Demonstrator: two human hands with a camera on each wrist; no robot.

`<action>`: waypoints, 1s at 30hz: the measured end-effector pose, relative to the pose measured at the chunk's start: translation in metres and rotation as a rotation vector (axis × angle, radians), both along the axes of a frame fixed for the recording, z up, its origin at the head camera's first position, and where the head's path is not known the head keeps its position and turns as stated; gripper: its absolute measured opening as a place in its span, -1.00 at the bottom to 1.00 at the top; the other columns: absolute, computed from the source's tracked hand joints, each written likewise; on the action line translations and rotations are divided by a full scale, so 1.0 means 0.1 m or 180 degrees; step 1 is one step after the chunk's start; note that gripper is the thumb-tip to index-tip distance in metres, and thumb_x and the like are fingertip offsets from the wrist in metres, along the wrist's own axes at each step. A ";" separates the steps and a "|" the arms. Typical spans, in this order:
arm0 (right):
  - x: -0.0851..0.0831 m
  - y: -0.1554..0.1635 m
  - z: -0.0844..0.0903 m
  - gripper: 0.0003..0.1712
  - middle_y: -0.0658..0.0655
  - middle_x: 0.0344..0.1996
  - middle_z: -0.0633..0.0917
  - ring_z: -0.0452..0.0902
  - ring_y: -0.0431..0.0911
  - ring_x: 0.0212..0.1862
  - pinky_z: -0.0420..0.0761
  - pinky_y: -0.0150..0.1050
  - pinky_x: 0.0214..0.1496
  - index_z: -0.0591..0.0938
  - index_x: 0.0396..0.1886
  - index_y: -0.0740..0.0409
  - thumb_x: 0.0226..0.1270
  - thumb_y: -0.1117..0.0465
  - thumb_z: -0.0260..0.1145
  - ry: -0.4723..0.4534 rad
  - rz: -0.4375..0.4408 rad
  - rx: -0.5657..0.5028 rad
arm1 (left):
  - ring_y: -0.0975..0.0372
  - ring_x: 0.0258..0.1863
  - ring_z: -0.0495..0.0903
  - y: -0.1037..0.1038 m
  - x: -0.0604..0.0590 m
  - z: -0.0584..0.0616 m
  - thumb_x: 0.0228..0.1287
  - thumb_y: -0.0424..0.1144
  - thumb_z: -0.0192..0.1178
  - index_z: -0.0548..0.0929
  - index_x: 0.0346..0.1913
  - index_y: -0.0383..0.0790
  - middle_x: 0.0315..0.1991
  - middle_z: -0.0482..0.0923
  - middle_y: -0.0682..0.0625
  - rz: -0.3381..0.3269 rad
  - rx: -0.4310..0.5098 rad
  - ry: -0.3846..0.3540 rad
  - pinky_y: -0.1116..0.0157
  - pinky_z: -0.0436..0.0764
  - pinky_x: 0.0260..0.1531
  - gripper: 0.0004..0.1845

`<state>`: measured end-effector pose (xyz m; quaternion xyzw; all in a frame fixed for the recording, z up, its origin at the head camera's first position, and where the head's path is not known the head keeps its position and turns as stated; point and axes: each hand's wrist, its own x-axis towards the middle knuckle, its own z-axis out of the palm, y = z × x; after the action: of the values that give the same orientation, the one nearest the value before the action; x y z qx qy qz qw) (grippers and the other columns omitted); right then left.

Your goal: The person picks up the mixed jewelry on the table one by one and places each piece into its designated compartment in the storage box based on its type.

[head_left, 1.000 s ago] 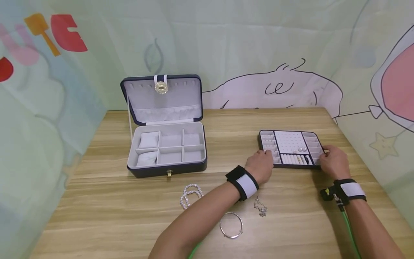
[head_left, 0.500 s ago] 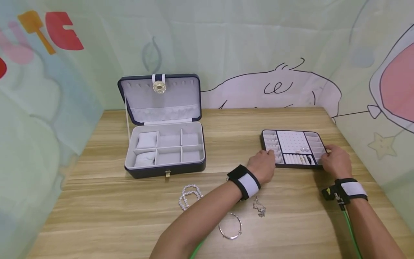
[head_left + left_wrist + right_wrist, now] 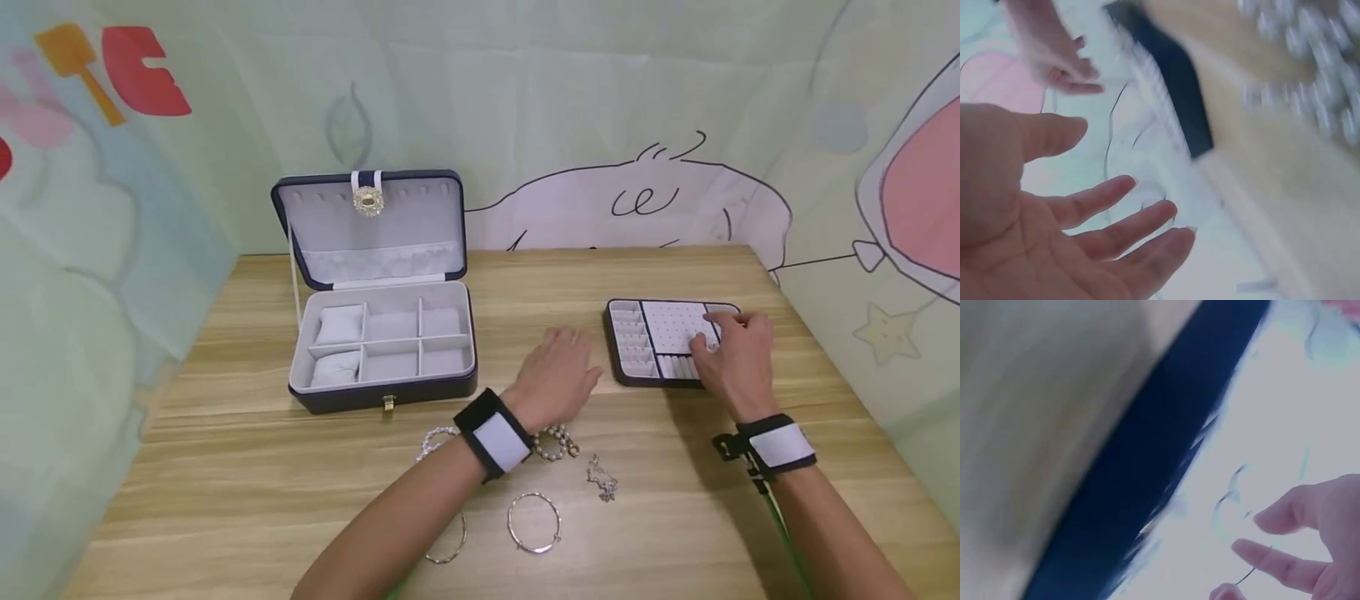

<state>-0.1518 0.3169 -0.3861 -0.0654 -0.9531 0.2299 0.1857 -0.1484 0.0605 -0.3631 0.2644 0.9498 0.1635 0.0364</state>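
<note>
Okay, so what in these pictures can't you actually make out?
- Head view: the right hand covers the near right part of the insert tray, so what lies there, and whether the fingers pinch anything, is hidden.
- Head view: the left wrist band hides part of the pearl bracelet.
- Left wrist view: beads smeared by motion blur.
- Right wrist view: the dark edge is blurred; fingers cut off by the frame.

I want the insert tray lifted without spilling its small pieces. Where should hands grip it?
Probably the tray's two short ends, one hand from each side: it lies flat on the table, wide and shallow, so an even two-sided lift should keep it level.
</note>
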 end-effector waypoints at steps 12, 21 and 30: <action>-0.06 -1.21 0.17 -0.67 0.30 0.08 0.47 0.58 0.10 -0.10 0.54 -0.18 -0.19 0.66 0.13 0.22 0.46 0.20 0.25 -0.0049 0.1637 -0.0275 | -0.23 0.26 0.33 -1.49 -0.07 0.31 0.49 -0.12 0.15 0.50 0.26 -0.44 0.19 0.50 -0.41 0.1232 0.0848 0.0550 -0.09 0.27 0.30 -0.51; -0.09 -1.86 0.06 -0.65 0.20 0.14 0.47 0.62 -0.04 -0.19 0.59 -0.37 -0.31 0.66 0.16 0.17 0.47 0.14 0.29 -0.0173 0.2413 -0.0438 | -0.43 0.31 0.07 -2.51 -0.11 0.34 0.57 -0.04 -0.02 0.14 0.43 -0.64 0.30 0.18 -0.70 0.2295 0.0570 0.0003 -0.29 0.23 0.20 -0.27; -0.13 -2.13 -0.01 -0.62 0.14 0.31 0.45 0.63 -0.16 -0.09 0.62 -0.39 -0.24 0.71 0.08 0.09 0.41 -0.01 0.39 -0.0522 0.2885 -0.0505 | -0.32 -0.05 0.53 -3.02 -0.14 0.21 0.60 -0.07 -0.18 0.03 0.40 -0.73 0.09 0.40 -0.71 0.2341 0.0337 -0.0754 -0.13 0.59 -0.17 -0.28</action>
<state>-0.1646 0.1040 -0.3871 0.3256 -0.8766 0.3540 -0.0149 -0.1619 -0.2414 -0.3417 -0.1129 0.9606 0.2438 0.0711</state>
